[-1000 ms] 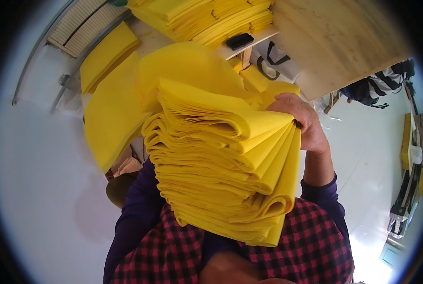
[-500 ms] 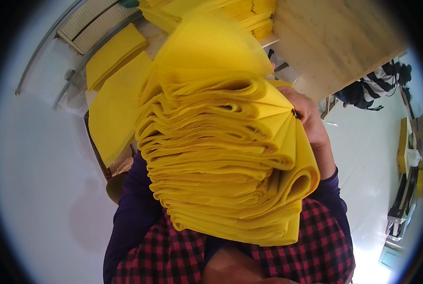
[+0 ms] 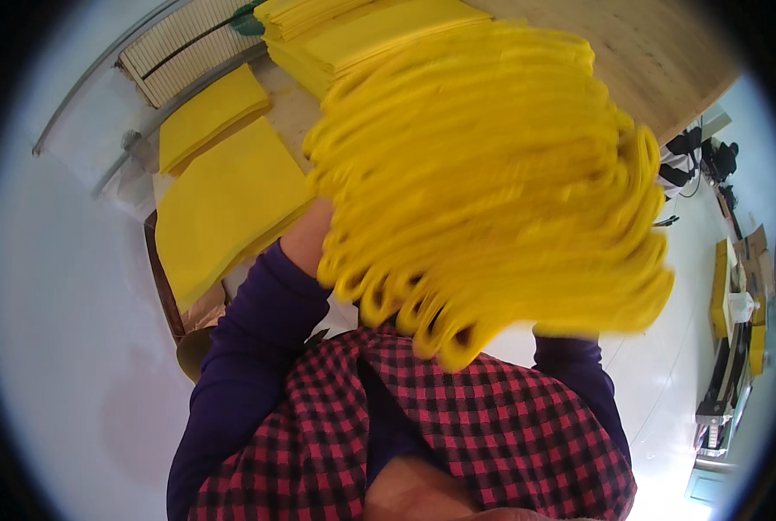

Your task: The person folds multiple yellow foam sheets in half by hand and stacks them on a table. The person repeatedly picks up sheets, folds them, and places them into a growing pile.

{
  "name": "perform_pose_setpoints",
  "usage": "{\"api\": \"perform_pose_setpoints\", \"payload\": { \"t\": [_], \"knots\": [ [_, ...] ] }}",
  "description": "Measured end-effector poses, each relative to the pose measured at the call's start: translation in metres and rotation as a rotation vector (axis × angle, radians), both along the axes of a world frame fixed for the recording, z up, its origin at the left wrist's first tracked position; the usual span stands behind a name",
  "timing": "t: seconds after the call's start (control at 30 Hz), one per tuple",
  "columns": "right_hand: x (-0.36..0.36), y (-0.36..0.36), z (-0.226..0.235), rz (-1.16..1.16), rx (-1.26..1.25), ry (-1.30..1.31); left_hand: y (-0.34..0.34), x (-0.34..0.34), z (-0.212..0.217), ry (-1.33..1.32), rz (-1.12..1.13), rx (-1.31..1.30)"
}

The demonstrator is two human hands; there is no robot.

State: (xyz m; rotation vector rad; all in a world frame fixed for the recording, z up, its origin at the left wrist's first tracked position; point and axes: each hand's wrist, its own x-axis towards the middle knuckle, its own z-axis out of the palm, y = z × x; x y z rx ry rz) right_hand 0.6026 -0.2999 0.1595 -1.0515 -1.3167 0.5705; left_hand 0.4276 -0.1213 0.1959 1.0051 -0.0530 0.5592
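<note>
A thick bundle of yellow folded fabric sheets (image 3: 492,191) is held up in front of me, blurred by motion. Its many rounded folds face me, and some loops fan apart at the lower left edge. My left hand (image 3: 310,236) goes in behind the bundle's left side. Only its wrist and the heel of the hand show; the fingers are hidden. On the right, the purple sleeve (image 3: 568,354) of my right arm runs up behind the bundle's lower edge. The bundle covers my right hand, which half a second ago gripped its right side.
Yellow sheet stacks (image 3: 223,204) lie on the table to the left, and taller stacks (image 3: 388,39) stand at the back. A wooden board surface (image 3: 666,52) spans the far right. Dark bundled items (image 3: 718,161) and boxes (image 3: 722,286) stand along the right side.
The bundle has moved up and right and turned, so its folds now fan out toward me. My right hand has gone out of sight behind it, and my left wrist has come into view.
</note>
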Motion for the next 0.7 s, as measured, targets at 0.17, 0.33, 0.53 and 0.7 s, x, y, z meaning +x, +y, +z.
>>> {"api": "perform_pose_setpoints", "payload": {
  "t": [0.17,0.33,0.53,0.7],
  "knots": [
    [0.019,0.011,0.002,-0.013,0.085,0.069,-0.006,-0.002,0.020,-0.029,0.008,0.007],
    [0.017,0.021,0.023,0.119,0.018,0.474,-0.022,-0.001,0.037,0.020,0.065,0.010],
    [0.015,0.032,0.033,0.188,0.044,0.657,0.007,0.002,0.065,0.027,-0.021,-0.071],
    [0.020,0.033,0.020,0.213,0.093,0.599,-0.007,0.004,0.075,0.045,0.012,0.077]
  ]
}}
